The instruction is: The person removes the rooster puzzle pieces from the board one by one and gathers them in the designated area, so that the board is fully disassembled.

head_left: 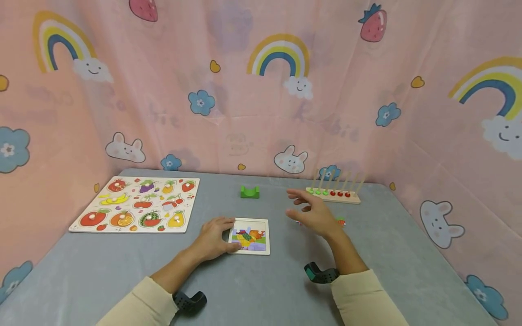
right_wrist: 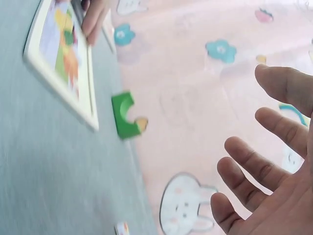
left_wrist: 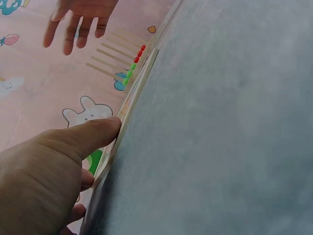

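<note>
Left hand: thumb and fingers gripping the picture puzzle at its left edge.
Right hand: free, fingers loosely spread, above the table, right of the puzzle.
Picture puzzle: flat, around the table's middle.
Fruit board: by the far left corner.
Green block: near the far edge.
Bead stand: toward the far right corner.

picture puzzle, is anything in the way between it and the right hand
Nothing visible blocks it: the head view shows only grey cloth between the picture puzzle and the raised right hand. A small piece partly shows beneath that hand, and the green block sits farther back, off that path.
</note>
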A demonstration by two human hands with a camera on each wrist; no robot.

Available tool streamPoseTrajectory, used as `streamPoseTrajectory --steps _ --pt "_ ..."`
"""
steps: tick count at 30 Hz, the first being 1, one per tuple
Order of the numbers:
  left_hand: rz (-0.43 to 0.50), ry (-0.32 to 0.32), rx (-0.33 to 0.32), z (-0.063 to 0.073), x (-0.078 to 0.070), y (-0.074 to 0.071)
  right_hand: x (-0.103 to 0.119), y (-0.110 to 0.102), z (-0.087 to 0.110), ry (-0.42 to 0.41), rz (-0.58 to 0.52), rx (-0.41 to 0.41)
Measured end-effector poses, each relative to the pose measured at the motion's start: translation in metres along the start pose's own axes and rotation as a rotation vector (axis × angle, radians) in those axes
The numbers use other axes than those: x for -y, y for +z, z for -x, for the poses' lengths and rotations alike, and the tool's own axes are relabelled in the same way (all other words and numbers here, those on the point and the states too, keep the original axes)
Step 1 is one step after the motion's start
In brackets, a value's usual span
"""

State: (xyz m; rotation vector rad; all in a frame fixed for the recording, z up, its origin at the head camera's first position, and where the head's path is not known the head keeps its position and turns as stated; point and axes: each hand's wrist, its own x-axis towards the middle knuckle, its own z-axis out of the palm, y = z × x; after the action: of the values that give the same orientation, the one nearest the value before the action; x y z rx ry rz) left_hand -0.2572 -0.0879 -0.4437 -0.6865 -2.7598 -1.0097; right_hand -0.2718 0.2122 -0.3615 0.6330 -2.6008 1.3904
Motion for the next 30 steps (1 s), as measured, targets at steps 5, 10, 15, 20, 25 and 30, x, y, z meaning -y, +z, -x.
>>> streamPoseTrajectory --steps 5,10,15,20,25,30 --pt "-0.015 0.002 0.007 0.000 -0.001 0.000 0.012 0.014 -0.004 -0.038 -0.036 0.014" --pt "-0.017 0.010 0.008 0.000 -0.001 -0.001 0.019 0.028 -0.008 -0.070 -0.075 0.013" --pt "-0.011 0.006 0.015 0.000 -0.001 -0.001 0.025 0.043 -0.011 -0.115 -0.051 0.015" --pt "-0.011 0.003 0.024 -0.001 -0.002 -0.001 0.027 0.056 -0.013 -0.147 -0.057 0.014" --pt "-0.013 0.005 0.022 -0.002 -0.003 -0.001 0.024 0.071 -0.016 -0.144 -0.082 0.008" --pt "-0.019 0.008 0.022 -0.001 -0.001 0.000 0.019 0.086 -0.017 -0.131 -0.081 0.027"
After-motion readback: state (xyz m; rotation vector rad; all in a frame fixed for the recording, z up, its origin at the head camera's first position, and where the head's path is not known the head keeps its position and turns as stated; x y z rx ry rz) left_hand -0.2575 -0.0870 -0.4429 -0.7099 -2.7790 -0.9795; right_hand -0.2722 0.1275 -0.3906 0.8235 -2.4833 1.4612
